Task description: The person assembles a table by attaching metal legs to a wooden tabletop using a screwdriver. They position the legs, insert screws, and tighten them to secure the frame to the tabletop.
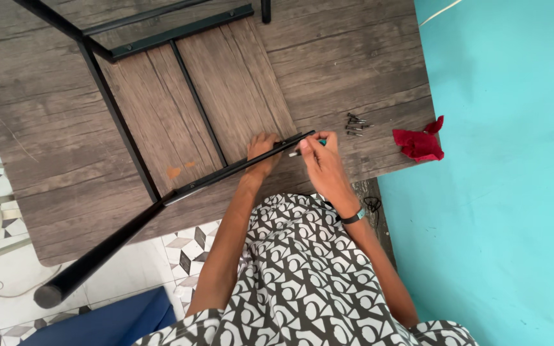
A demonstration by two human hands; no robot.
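Hands meet at a black metal bar [238, 165] on the wooden worktop [354, 57]: left hand [262, 154] grips the bar, right hand [322, 163] holds a screwdriver [297, 152]; screws [355, 124] lie nearby.

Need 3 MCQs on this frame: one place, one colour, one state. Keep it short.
1. Where does the pile of screws lie?
A. on the wood board, right of the hands
B. on the tiled floor
C. on the cloth

2. What colour is the crumpled cloth?
A. blue
B. red
C. white

3. What is the left hand doing?
A. hanging free
B. holding a screw
C. resting on the black metal bar

Key: 1 A, the screws sit on the wood board beside the right hand. 2 B, the cloth is plainly red. 3 C, its fingers lie on the bar.
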